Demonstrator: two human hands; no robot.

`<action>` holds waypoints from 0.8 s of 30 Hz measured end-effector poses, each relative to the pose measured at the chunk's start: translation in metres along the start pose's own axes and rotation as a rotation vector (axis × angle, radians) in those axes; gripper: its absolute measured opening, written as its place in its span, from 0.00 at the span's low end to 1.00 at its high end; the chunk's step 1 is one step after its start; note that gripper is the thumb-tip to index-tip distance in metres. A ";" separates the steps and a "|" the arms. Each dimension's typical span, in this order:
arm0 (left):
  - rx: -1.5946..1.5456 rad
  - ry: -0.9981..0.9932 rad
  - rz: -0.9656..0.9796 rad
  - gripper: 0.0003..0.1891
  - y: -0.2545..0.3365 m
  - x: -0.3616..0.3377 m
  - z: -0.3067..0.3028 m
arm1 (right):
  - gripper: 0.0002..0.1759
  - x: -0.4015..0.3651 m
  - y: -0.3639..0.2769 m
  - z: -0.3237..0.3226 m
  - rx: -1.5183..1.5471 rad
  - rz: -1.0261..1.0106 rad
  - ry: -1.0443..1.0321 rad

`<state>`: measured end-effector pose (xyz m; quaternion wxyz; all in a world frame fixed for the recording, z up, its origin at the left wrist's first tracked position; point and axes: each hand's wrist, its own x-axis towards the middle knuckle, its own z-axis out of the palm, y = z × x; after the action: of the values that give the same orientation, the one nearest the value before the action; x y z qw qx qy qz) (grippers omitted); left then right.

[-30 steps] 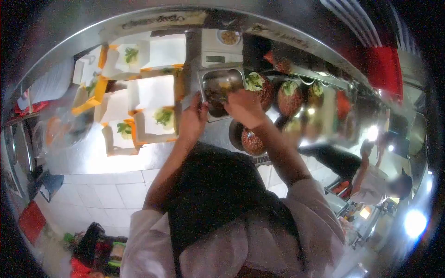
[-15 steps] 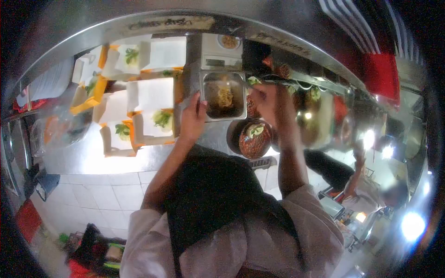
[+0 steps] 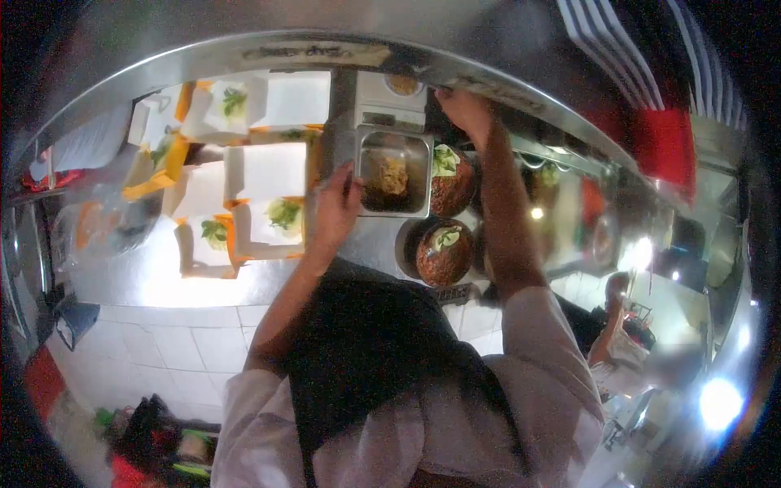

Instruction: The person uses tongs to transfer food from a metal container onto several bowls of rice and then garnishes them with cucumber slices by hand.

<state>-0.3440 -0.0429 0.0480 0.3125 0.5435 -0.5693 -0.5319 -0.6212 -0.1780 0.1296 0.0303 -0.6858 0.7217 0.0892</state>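
Head view: your left hand [image 3: 335,210] is at the left edge of a near-square, silver metal container [image 3: 395,214], which sits just above the centre of the frame. Its fingers are bent toward the rim, but you cannot tell from here whether they clasp it or only rest against it. A pale brown, shredded heap of food [image 3: 393,177] lies in the container, directly right of that hand; both heap and container look slightly longer up and down the frame than across.

Your right hand [image 3: 464,112] is up and to the right of the container, well apart from it, near the curved metal shelf edge [image 3: 455,71] at the top. Its fingers are curled, and whether they hold anything does not show. Your left hand is therefore the nearer one to the container.

Between your right hand and the container's top end stands a white scale with a grey display [image 3: 368,91], left of the hand. Two round, reddish-brown speckled items topped with pale green leaves [image 3: 460,189] [image 3: 443,259] lie right and lower right of the container.
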 end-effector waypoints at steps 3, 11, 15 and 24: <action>0.090 0.012 -0.003 0.21 0.001 -0.001 -0.001 | 0.30 0.012 0.038 0.029 0.200 -0.025 0.069; 0.028 0.017 0.038 0.22 -0.017 0.002 0.006 | 0.28 -0.065 0.000 -0.061 0.081 -0.114 0.215; 0.041 0.030 0.074 0.22 -0.025 0.003 0.009 | 0.24 -0.123 -0.038 -0.095 0.172 -0.014 -0.244; -0.090 -0.092 -0.250 0.24 -0.006 -0.017 0.000 | 0.17 -0.144 -0.058 0.021 0.076 -0.076 -0.245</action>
<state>-0.3388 -0.0254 0.0462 0.2414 0.5705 -0.4864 -0.6161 -0.5570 -0.0347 0.1280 0.1476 -0.6948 0.6890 0.1440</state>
